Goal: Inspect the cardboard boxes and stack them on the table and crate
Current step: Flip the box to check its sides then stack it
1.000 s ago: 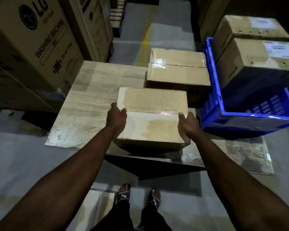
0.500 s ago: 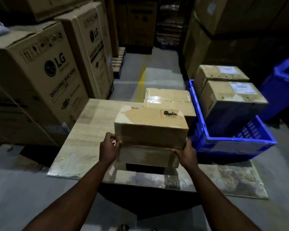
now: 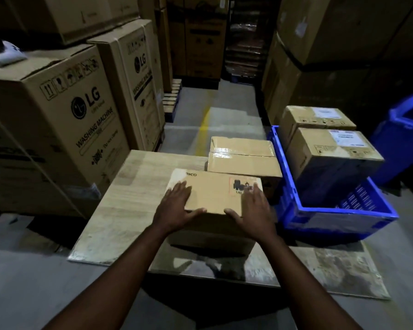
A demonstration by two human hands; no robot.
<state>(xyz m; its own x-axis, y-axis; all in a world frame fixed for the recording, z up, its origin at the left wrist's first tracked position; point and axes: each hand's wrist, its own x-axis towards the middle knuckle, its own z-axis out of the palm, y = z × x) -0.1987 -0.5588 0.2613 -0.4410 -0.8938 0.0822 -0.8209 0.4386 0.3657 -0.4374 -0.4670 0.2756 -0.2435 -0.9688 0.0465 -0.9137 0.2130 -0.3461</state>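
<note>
Cardboard meets our straight, spread fingers (image 3: pixel 179 190), left hand (image 3: pixel 177 208) and right hand (image 3: pixel 255 210) lying flat on the near box (image 3: pixel 212 194), thumbs (image 3: pixel 197 212) along its front edge, on the wooden table (image 3: pixel 134 186), a taped box (image 3: pixel 243 160) just behind, the blue crate (image 3: pixel 343 212) with two boxes (image 3: pixel 332 160) right, washing-machine cartons (image 3: pixel 65 129) left.

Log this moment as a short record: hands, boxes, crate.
left hand: flat on top of near box, thumb at its front edge
right hand: flat on the same box, right side
near box: on the table, in front of rear box
rear box: taped, on table beside blue crate
blue crate: holds two labelled boxes
left of table: LG cartons
</note>
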